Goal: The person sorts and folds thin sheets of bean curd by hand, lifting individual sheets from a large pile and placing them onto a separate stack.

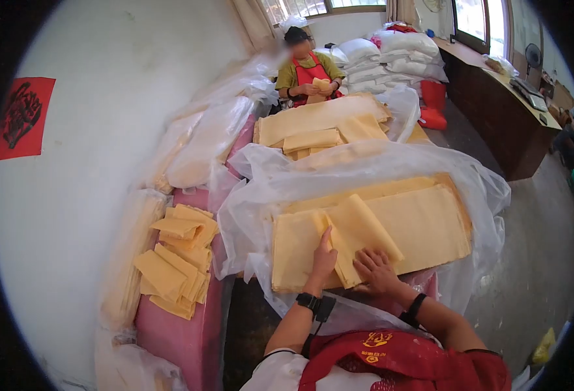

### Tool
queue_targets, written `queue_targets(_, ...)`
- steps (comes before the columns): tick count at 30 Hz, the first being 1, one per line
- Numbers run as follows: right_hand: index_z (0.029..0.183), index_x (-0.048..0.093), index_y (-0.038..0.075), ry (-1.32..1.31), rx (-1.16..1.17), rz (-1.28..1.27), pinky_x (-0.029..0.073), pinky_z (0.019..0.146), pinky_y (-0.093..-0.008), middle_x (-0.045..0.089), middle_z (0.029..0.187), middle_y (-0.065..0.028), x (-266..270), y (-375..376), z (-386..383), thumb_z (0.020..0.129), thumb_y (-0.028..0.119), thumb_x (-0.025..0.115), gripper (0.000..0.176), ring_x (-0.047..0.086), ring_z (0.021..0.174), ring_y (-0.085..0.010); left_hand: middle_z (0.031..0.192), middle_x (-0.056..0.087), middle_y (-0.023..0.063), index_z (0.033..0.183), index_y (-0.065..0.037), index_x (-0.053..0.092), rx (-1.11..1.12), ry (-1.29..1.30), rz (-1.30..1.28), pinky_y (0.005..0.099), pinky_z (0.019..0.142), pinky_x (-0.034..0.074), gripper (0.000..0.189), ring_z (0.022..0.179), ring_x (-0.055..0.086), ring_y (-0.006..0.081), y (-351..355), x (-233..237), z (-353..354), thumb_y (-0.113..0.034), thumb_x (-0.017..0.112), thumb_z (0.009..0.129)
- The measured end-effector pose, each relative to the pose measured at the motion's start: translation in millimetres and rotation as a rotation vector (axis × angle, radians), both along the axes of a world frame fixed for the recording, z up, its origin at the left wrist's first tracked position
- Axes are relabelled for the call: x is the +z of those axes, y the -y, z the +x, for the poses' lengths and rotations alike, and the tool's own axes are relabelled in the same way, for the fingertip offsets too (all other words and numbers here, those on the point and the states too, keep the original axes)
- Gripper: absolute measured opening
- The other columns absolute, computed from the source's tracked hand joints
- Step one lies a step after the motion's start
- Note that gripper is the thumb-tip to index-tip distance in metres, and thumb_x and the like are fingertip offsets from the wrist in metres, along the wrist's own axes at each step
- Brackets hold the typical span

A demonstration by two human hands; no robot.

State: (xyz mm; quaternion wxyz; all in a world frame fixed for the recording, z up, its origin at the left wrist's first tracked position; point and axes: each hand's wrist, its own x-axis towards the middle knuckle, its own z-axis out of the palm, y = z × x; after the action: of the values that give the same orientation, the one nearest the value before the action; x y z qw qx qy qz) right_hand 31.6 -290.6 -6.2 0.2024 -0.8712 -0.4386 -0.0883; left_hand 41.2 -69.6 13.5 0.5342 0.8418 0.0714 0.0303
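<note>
On top of a stack of pale yellow sheets [417,218] lies a thin yellow sheet [362,228], partly folded over with a rounded fold along its right side. My left hand [323,262] rests at the sheet's left part, its index finger stretched out along a folded edge and its other fingers mostly hidden. Lower right, my right hand [377,270] lies flat with fingers spread across the near end of the folded sheet. Clear plastic film [261,176] surrounds the stack.
Folded yellow sheets [176,260] are piled on a pink surface [176,331] to the left. Across from me, a person in a red apron [309,78] holds a folded sheet behind another stack [323,117]. White sacks [407,55] stand at the back, a dark counter [495,111] to the right.
</note>
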Motion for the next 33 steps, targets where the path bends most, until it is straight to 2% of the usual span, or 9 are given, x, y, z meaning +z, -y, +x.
queue_targets(5, 0.132, 0.049, 0.009, -0.03, 0.028, 0.015, 0.023, 0.112, -0.0507, 0.042, 0.141, -0.018, 4, 7, -12, 0.076, 0.038, 0.067, 0.066, 0.033, 0.136, -0.0351, 0.131, 0.051, 0.0254, 0.147, -0.013, 0.031, 0.235, 0.246, -0.291, 0.0393, 0.101, 0.041, 0.07, 0.121, 0.052, 0.0358, 16, -35, -22, 0.003, 0.048, 0.081)
queue_targets(8, 0.128, 0.052, 0.008, 0.073, 0.024, 0.008, 0.026, 0.112, -0.0495, 0.045, 0.139, -0.0168, -38, 21, -7, 0.074, 0.029, 0.066, 0.059, 0.038, 0.134, -0.0344, 0.118, 0.059, 0.0263, 0.148, -0.013, 0.03, 0.247, 0.224, -0.016, 0.0408, 0.094, 0.046, 0.067, 0.109, 0.059, 0.0385, 36, -34, -58, -0.003, 0.049, 0.084)
queue_targets(12, 0.121, 0.058, 0.01, -0.101, 0.129, 0.178, 0.027, 0.111, -0.0489, 0.049, 0.136, -0.0123, -36, 51, 9, 0.077, 0.018, 0.057, 0.044, 0.039, 0.134, -0.0317, 0.123, 0.056, 0.0202, 0.131, -0.003, 0.051, -0.123, -0.557, 0.058, 0.0344, 0.091, 0.048, 0.04, 0.109, 0.058, 0.0233, 22, 83, -63, -0.012, 0.053, 0.092)
queue_targets(14, 0.122, 0.058, 0.011, 0.031, 0.292, 0.07, 0.027, 0.112, -0.0473, 0.048, 0.138, -0.0116, -37, 59, 18, 0.08, 0.019, 0.055, 0.042, 0.038, 0.134, -0.0307, 0.121, 0.058, 0.021, 0.124, -0.006, 0.058, -0.198, -0.403, 0.187, 0.0364, 0.092, 0.048, 0.035, 0.11, 0.058, 0.0224, 21, 90, -45, -0.017, 0.055, 0.091)
queue_targets(17, 0.123, 0.058, 0.012, 0.076, 0.36, -0.019, 0.028, 0.112, -0.0455, 0.047, 0.14, -0.0104, -31, 62, 28, 0.082, 0.02, 0.054, 0.042, 0.038, 0.136, -0.0284, 0.137, 0.048, 0.0196, 0.129, -0.011, 0.057, -0.758, 0.515, 0.686, 0.0413, 0.108, 0.034, 0.044, 0.13, 0.043, 0.0311, 35, 24, 16, -0.02, 0.06, 0.086)
queue_targets(21, 0.123, 0.059, 0.013, 0.049, 0.337, 0.02, 0.03, 0.111, -0.0445, 0.046, 0.142, -0.0096, -31, 75, 29, 0.081, 0.019, 0.056, 0.042, 0.037, 0.137, -0.0255, 0.143, 0.043, 0.0185, 0.129, -0.008, 0.057, -0.785, 0.322, 0.892, 0.0429, 0.113, 0.027, 0.045, 0.137, 0.032, 0.0343, 27, 9, 30, -0.019, 0.06, 0.085)
queue_targets(27, 0.111, 0.066, 0.01, -0.392, 0.063, 0.491, 0.046, 0.093, -0.0412, 0.066, 0.113, -0.0111, -60, 85, 35, 0.072, 0.013, 0.064, 0.039, 0.061, 0.107, -0.0306, 0.143, 0.044, 0.0153, 0.123, -0.006, 0.061, -1.006, 0.136, 0.703, 0.0414, 0.113, 0.026, 0.041, 0.137, 0.033, 0.0322, -46, -1, 6, -0.027, 0.06, 0.088)
queue_targets(29, 0.105, 0.068, 0.008, -0.45, -0.064, 0.522, 0.05, 0.086, -0.0409, 0.069, 0.104, -0.0136, -51, 71, 40, 0.075, 0.014, 0.065, 0.031, 0.065, 0.097, -0.0329, 0.136, 0.052, 0.0129, 0.123, -0.004, 0.06, -0.729, -0.348, -0.055, 0.0391, 0.109, 0.033, 0.041, 0.129, 0.045, 0.0263, -60, 29, -6, -0.032, 0.055, 0.093)
queue_targets(33, 0.097, 0.069, 0.003, -0.81, -0.498, 0.553, 0.052, 0.071, -0.0407, 0.069, 0.084, -0.0181, -42, 57, 57, 0.083, 0.026, 0.064, 0.027, 0.067, 0.078, -0.0343, 0.124, 0.059, 0.0099, 0.133, -0.002, 0.047, -0.292, -0.278, -0.897, 0.0345, 0.099, 0.042, 0.05, 0.114, 0.055, 0.0174, -96, -10, -8, -0.036, 0.051, 0.096)
